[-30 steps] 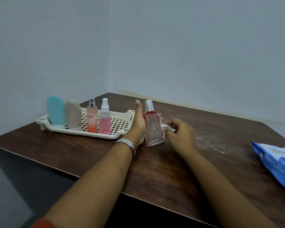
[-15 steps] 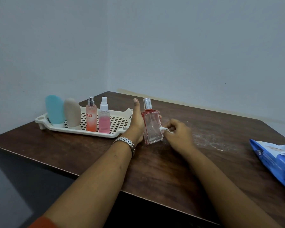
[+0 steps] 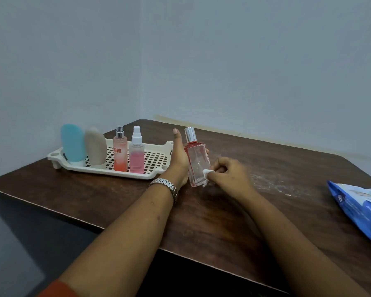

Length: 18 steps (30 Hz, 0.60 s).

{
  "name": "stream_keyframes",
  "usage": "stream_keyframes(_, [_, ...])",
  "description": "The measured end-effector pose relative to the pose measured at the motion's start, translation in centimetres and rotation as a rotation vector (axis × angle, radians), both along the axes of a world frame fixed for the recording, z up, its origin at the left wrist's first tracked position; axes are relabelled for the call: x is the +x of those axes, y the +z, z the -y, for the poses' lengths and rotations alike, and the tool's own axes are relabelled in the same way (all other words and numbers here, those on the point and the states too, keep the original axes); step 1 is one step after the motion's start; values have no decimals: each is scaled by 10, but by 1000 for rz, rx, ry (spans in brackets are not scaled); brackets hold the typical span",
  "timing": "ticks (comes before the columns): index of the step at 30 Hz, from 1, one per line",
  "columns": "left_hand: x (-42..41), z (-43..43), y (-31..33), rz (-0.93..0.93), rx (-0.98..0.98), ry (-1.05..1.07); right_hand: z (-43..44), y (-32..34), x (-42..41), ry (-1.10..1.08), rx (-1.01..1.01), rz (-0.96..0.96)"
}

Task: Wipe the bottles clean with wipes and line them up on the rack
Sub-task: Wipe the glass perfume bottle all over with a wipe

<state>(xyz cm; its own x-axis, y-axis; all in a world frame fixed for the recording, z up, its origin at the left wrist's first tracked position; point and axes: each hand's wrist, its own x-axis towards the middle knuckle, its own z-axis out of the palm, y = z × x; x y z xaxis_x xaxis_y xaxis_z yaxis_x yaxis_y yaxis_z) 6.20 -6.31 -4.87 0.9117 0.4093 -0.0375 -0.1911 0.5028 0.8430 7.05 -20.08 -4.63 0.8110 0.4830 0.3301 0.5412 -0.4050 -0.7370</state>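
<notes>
Rack (image 3: 107,170) sits at the table's (image 3: 223,221) far left corner, four bottles upright in a row on it: teal tube (image 3: 72,144), beige tube (image 3: 95,146), orange spray (image 3: 120,155), pink spray (image 3: 136,159). A blue wipes pack (image 3: 360,211) lies at the right edge. Just off the rack's right end, the left hand (image 3: 179,161), wristwatch (image 3: 165,186) on, grips the red-tinted perfume bottle (image 3: 196,161), thumb pointing up. The right hand (image 3: 227,174) pinches a white wipe (image 3: 206,173) against its lower front.

Cream lattice rack (image 3: 159,175); teal bottle (image 3: 72,142); beige bottle (image 3: 95,145); blue wipes pack (image 3: 360,213).
</notes>
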Motion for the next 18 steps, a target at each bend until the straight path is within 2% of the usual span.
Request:
stream_keyframes(3, [1, 0, -1, 0, 15, 22, 2, -1, 5, -75, -24, 16])
stream_keyframes(6, [2, 0, -1, -9, -2, 18, 3, -2, 0, -5, -3, -35])
stream_keyframes(9, [1, 1, 0, -16, -39, 16, -3, -2, -6, 42, 17, -1])
stream_keyframes(12, [3, 1, -1, -20, -11, 48, -6, -2, -1, -33, 95, 60])
stream_keyframes(14, [3, 0, -2, -23, 3, 54, -4, -3, 1, -81, 74, 68])
stream_keyframes(18, [3, 0, -2, -27, -20, 38, -3, -4, -1, -26, 71, 36])
